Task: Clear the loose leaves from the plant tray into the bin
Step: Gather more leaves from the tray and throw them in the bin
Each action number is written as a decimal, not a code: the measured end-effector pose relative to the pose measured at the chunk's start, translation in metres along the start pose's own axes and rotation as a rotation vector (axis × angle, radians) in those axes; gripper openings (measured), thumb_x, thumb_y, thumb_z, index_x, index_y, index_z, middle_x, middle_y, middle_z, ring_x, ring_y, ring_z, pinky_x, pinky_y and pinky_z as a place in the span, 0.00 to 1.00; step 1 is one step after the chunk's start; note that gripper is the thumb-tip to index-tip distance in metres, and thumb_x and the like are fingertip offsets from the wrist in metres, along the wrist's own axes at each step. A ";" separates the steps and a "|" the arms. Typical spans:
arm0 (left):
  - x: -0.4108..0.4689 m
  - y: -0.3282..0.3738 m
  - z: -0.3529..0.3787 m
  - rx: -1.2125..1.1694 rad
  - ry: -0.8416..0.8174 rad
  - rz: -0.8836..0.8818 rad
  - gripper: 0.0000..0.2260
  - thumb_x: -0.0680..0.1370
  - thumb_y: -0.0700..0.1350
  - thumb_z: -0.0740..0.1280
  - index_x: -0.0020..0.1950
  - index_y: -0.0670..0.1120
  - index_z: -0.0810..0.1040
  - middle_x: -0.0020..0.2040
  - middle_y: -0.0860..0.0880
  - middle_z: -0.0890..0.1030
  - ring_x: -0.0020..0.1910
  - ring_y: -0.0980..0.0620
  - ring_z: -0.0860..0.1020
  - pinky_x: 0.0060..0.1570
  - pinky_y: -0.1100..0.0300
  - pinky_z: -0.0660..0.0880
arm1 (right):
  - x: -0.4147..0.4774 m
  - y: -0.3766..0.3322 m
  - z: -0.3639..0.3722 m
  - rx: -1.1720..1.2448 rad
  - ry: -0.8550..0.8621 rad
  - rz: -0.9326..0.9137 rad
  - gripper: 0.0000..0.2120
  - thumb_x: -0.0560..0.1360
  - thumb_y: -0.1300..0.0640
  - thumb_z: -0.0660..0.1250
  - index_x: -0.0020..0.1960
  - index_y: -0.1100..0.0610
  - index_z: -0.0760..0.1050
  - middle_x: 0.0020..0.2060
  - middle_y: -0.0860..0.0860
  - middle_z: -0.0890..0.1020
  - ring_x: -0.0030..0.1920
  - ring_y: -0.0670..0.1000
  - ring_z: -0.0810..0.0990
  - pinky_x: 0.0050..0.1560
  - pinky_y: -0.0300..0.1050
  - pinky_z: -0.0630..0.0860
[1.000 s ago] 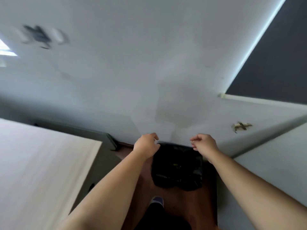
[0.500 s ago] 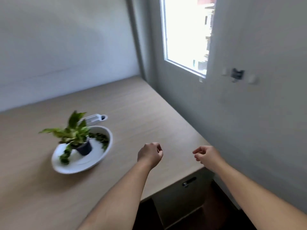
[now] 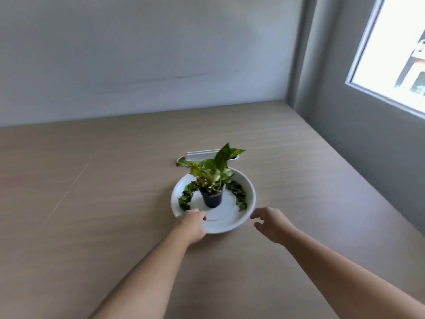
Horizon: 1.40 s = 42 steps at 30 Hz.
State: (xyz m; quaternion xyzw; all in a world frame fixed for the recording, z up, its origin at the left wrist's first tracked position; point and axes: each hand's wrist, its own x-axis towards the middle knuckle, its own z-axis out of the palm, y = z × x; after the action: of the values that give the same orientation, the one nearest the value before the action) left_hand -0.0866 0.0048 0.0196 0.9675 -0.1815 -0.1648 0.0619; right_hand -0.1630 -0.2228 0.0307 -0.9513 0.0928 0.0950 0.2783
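I have my left hand curled over the near-left rim of the white tray, which sits mid-tabletop with the potted plant at its centre. My right hand hovers spread and empty just beside the near-right rim. Loose leaves ring the pot, so clearing is unfinished; next I must pinch them up without tipping the plant.

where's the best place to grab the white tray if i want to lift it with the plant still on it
Probably by the raised rim of the white tray, at opposite left and right sides, coming from the near edge. The plant pot stands upright in the centre, so an even two-sided hold should keep it level. The left hand already rests there.
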 end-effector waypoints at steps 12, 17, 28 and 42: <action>0.034 -0.046 0.019 0.059 -0.084 0.125 0.12 0.74 0.46 0.66 0.57 0.54 0.81 0.56 0.52 0.83 0.58 0.47 0.78 0.61 0.56 0.69 | 0.071 -0.014 0.037 -0.481 -0.203 -0.274 0.16 0.74 0.61 0.65 0.58 0.46 0.77 0.56 0.46 0.81 0.61 0.49 0.75 0.65 0.44 0.69; 0.035 -0.031 0.018 0.170 -0.038 0.311 0.18 0.75 0.41 0.65 0.65 0.53 0.75 0.63 0.51 0.78 0.64 0.48 0.73 0.66 0.53 0.66 | 0.082 -0.003 0.011 -0.649 -0.074 -0.256 0.22 0.73 0.62 0.61 0.65 0.46 0.72 0.65 0.44 0.75 0.69 0.47 0.67 0.75 0.47 0.55; 0.050 -0.061 0.005 0.062 -0.062 0.076 0.11 0.71 0.48 0.71 0.53 0.53 0.82 0.54 0.54 0.83 0.58 0.52 0.77 0.70 0.53 0.60 | 0.081 -0.010 0.020 -0.532 -0.270 -0.250 0.13 0.74 0.60 0.65 0.57 0.50 0.76 0.55 0.48 0.81 0.58 0.52 0.78 0.53 0.42 0.71; 0.045 -0.071 -0.011 0.090 -0.017 0.018 0.15 0.75 0.54 0.68 0.61 0.56 0.77 0.64 0.56 0.76 0.67 0.53 0.71 0.71 0.50 0.59 | 0.066 -0.030 0.046 -0.561 -0.293 -0.424 0.13 0.78 0.56 0.59 0.61 0.56 0.72 0.55 0.56 0.78 0.57 0.58 0.77 0.53 0.53 0.76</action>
State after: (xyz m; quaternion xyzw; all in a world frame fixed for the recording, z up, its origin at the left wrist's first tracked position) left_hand -0.0199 0.0550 0.0041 0.9663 -0.1979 -0.1638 0.0181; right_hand -0.0984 -0.1814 -0.0073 -0.9649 -0.1763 0.1920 0.0310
